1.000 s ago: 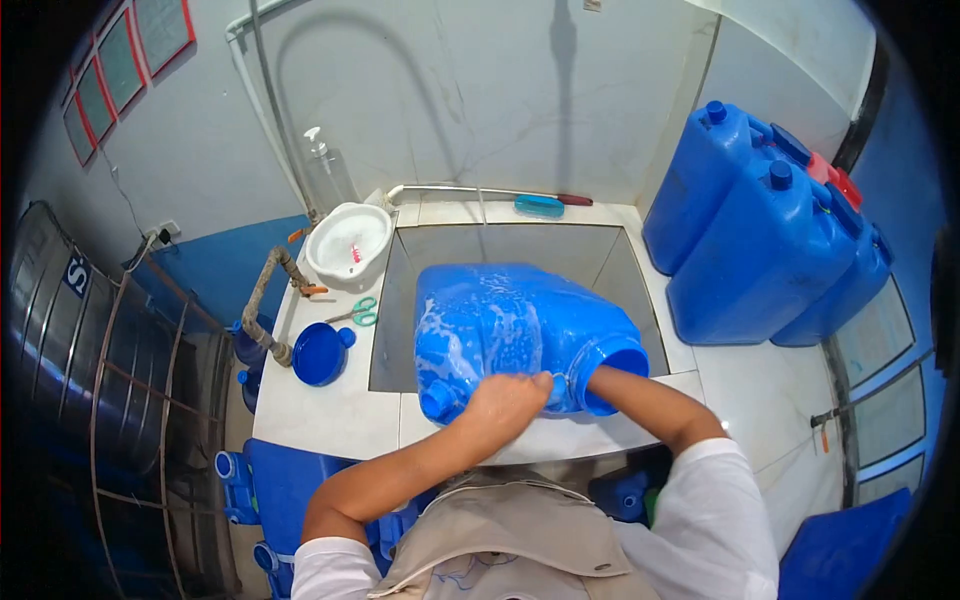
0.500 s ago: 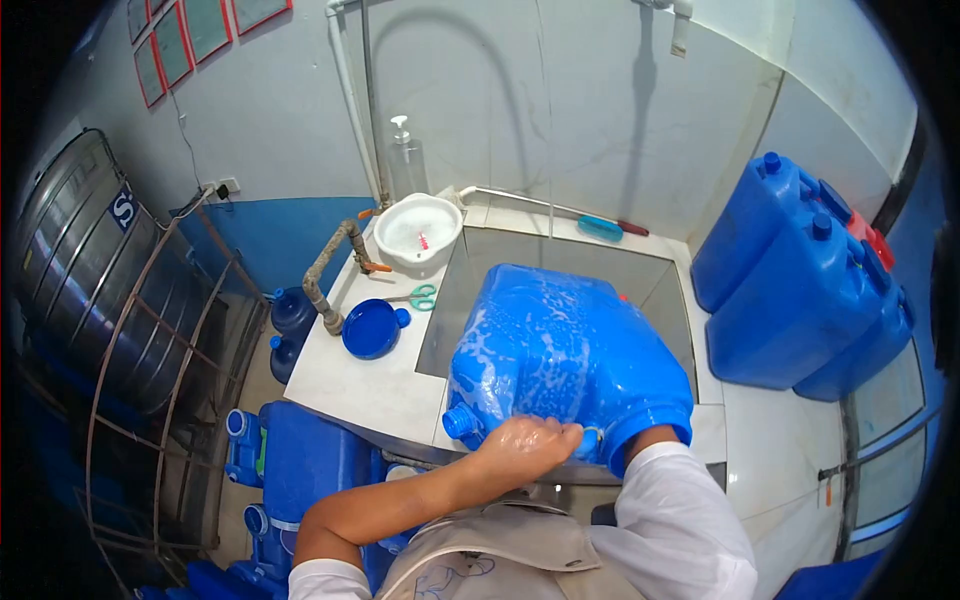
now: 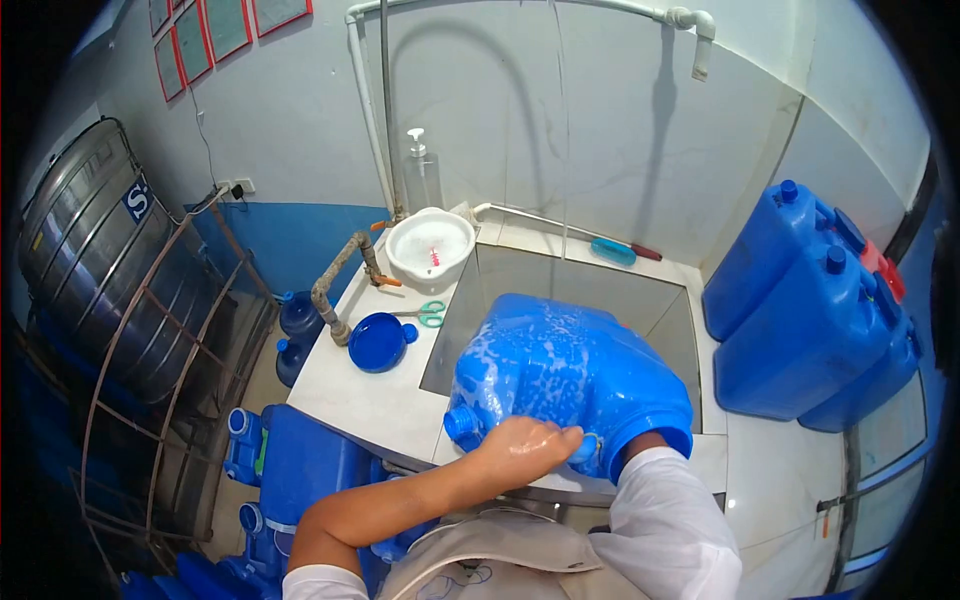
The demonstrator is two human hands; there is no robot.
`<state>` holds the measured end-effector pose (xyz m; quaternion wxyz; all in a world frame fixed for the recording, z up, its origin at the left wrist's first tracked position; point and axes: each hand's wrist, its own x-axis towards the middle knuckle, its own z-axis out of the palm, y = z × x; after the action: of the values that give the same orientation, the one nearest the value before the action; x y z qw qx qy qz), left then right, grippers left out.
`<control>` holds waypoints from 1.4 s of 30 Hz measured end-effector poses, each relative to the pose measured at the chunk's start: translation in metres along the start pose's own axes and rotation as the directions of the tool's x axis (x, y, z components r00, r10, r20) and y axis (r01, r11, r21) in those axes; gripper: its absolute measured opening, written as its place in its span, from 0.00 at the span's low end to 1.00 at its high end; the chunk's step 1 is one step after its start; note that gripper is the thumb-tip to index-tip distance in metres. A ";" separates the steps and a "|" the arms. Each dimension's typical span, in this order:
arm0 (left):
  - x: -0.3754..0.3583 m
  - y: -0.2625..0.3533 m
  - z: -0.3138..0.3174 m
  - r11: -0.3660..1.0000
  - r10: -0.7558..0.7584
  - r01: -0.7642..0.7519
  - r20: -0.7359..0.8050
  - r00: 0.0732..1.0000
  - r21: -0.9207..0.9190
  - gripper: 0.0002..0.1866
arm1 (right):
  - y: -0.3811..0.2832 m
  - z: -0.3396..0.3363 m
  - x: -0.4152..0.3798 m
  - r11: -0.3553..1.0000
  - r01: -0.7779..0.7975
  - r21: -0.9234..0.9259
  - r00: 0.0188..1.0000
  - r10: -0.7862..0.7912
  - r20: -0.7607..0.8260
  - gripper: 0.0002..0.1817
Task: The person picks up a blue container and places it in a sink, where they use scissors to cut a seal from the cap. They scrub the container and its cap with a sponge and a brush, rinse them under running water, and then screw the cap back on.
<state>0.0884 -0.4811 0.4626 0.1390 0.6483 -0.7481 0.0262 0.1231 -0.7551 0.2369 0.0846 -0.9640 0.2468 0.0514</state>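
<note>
A large blue plastic water jug [image 3: 530, 350], wet with suds, lies on its side over the sink [image 3: 510, 265], its wide mouth [image 3: 683, 425] facing me at the right. My left hand [image 3: 530, 448], wet, is closed around the jug's handle [image 3: 588, 447]. Through the mouth goes my right arm [image 3: 648, 443]; the hand is inside the jug, and its fingers and anything in them are hidden. A small capped spout [image 3: 461, 424] sticks out at the jug's near left corner.
Left of the sink are a white basin [image 3: 430, 235] of suds, green-handled scissors [image 3: 431, 314], a blue lid [image 3: 376, 343] and a pump bottle [image 3: 422, 180]. A long-handled brush [image 3: 613, 250] lies behind. Blue jerrycans [image 3: 800, 330] stand right; a steel tank [image 3: 110, 260] stands left.
The view has tilted up, so the sink and counter sit lower in it. My left hand keeps its grip on the handle, and my right arm stays in the jug's mouth.
</note>
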 end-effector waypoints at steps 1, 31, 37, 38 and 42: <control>0.001 0.000 0.003 1.000 -0.004 0.004 -0.018 1.000 -0.012 0.05 | 0.002 -0.002 -0.002 1.000 0.003 -0.031 1.000 -0.003 0.019 0.14; 0.029 -0.023 0.082 0.990 -0.089 0.098 -0.085 0.992 0.098 0.03 | 0.042 -0.020 -0.138 0.312 -0.067 0.948 0.925 0.375 -0.058 0.11; 0.002 -0.014 0.081 0.989 -0.064 0.084 -0.159 0.985 0.124 0.04 | -0.007 0.007 -0.091 0.692 -0.124 0.711 0.869 0.422 -0.259 0.11; 0.001 -0.015 0.080 0.987 -0.064 0.085 -0.152 0.986 0.135 0.04 | -0.009 0.007 -0.091 0.754 -0.149 0.639 0.891 0.383 -0.244 0.11; 0.008 -0.023 0.075 0.990 -0.073 0.094 -0.186 0.980 0.105 0.04 | -0.001 -0.012 -0.098 0.948 -0.146 0.282 0.983 0.171 -0.067 0.11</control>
<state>0.0974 -0.5084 0.3896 0.1707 0.6810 -0.7016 0.1218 0.0387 -0.7113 0.2627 0.2023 -0.9212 0.3317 -0.0205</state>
